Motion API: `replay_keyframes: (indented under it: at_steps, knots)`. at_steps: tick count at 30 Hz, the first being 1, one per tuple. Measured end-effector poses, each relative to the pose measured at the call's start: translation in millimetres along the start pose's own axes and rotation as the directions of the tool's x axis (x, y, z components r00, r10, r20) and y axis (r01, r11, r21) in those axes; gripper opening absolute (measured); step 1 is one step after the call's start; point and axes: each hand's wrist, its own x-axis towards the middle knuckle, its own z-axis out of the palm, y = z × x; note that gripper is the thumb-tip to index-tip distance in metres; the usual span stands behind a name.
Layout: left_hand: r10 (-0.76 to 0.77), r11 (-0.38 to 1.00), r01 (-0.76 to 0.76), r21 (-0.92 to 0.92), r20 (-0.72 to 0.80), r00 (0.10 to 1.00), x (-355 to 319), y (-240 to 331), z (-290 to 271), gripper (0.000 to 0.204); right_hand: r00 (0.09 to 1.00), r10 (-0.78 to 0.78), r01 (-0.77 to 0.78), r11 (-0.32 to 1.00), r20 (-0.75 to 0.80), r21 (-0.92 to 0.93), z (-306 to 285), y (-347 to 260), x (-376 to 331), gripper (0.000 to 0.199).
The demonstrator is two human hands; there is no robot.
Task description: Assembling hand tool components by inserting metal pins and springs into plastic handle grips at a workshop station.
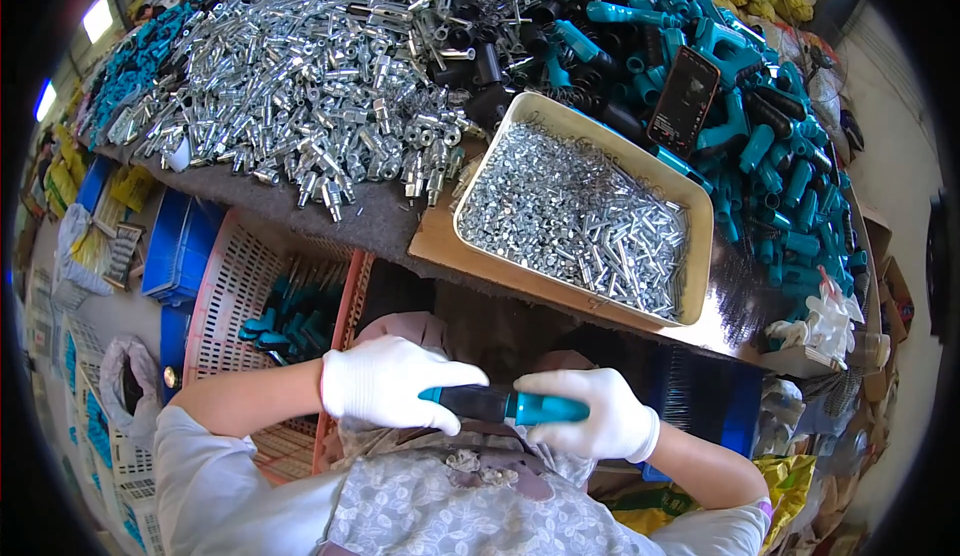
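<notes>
Between my two white-gloved hands, close to my body below the table edge, lies a teal plastic tool handle with a black sleeve (474, 403). My left hand (392, 384) is closed round its left end, thumb on top and fingers below. On the teal right end (550, 409), my right hand (598, 414) is wrapped with its thumb over the top. The part runs almost level from hand to hand. Its ends are partly hidden in the gloves. Beyond the hands, a cream tray (700, 218) of small metal fittings sits at the table's front edge.
A big heap of shiny metal fittings (290, 66) covers the table's left. Teal and black plastic parts (790, 171) pile up at the right, with a phone (685, 99) propped among them. Below left stands a pink basket (235, 276) holding teal-handled tools. White gloves (825, 321) lie at the right edge.
</notes>
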Motion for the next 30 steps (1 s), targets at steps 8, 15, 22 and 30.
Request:
replay_keyframes:
  at_steps: [8, 15, 22, 30]
  knots:
    - [-0.163, 0.94, 0.245, 0.238, -0.319, 0.934, -5, -16, 12, 0.049, 0.893, 0.415, -0.091, 0.546, -0.174, 0.833, 12, -15, -4, 0.085]
    - [-0.084, 0.956, 0.098, 0.276, -0.063, 0.994, -5, 19, 8, 0.037, 0.638, 0.042, 0.167, 0.967, -0.769, 0.192, 9, -15, -3, 0.05]
    - [-0.113, 0.969, 0.204, 0.14, -0.486, 0.867, -13, -32, 45, 0.026, 0.726, -0.383, 0.302, 0.924, -0.572, -0.235, 37, -20, 7, 0.021]
    - [-0.131, 0.98, 0.19, 0.064, -0.515, 0.847, -22, -31, 55, 0.028, 0.822, -0.481, 0.416, 0.873, -0.304, -0.255, 18, -38, 22, 0.034]
